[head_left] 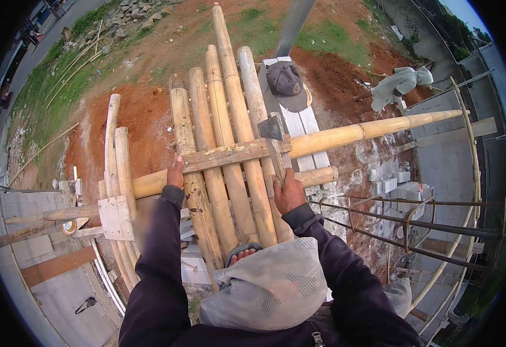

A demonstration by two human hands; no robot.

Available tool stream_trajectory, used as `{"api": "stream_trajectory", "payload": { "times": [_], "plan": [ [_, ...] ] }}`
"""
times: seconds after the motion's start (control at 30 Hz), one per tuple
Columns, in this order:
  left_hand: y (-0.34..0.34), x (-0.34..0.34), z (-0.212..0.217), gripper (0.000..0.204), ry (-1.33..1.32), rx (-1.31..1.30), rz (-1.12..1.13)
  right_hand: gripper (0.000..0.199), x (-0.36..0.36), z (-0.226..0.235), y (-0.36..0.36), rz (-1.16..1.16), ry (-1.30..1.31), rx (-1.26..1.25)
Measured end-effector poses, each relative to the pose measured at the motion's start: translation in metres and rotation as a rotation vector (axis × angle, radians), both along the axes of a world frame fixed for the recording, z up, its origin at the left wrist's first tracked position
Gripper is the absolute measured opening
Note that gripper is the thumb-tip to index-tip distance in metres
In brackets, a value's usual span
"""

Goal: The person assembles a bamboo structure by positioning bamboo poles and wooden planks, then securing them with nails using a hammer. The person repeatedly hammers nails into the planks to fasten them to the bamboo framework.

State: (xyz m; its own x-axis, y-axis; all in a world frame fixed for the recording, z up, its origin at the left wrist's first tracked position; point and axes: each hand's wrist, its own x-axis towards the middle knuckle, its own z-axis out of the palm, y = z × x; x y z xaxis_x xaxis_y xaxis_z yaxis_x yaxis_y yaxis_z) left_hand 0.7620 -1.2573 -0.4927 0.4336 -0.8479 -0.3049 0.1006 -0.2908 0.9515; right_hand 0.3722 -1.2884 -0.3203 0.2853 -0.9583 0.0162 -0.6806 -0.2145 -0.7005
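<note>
A short wooden board (pixel 224 155) lies crosswise over several bamboo poles (pixel 221 107) laid side by side. At its left end, my left hand (pixel 175 173) grips the board with closed fingers. My right hand (pixel 289 192) is closed around the wooden handle of a hatchet (pixel 271 128), whose dark wedge-shaped head rests by the board's right end. A long thick bamboo pole (pixel 374 128) runs crosswise just beyond the board and sticks out to the right. My sandalled foot (pixel 244 253) is on the poles below.
A dark cap (pixel 287 85) sits on the white block wall (pixel 308 124) ahead. Rusty steel bars (pixel 409 220) jut in at the right. Another person (pixel 400 87) bends over at the far right. A pale plank (pixel 117 218) and upright bamboo stand at the left.
</note>
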Motion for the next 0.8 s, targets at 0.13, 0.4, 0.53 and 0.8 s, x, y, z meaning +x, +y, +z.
{"api": "stream_trajectory", "payload": {
  "times": [0.13,0.4,0.53,0.8],
  "plan": [
    [0.003,0.001,-0.003,0.066,-0.047,0.024,0.002,0.029,0.017,0.000,0.003,0.054,0.267,0.212],
    [-0.003,-0.002,-0.032,0.065,0.085,-0.068,0.079,0.028,0.053,0.006,0.010,0.070,0.069,0.136],
    [0.013,-0.002,-0.024,0.065,0.097,-0.035,0.109,0.026,0.065,0.001,0.015,0.092,0.074,0.119],
    [-0.008,-0.010,-0.012,0.065,0.162,-0.063,0.120,0.025,0.077,0.005,0.014,0.145,0.175,0.246]
  ]
}}
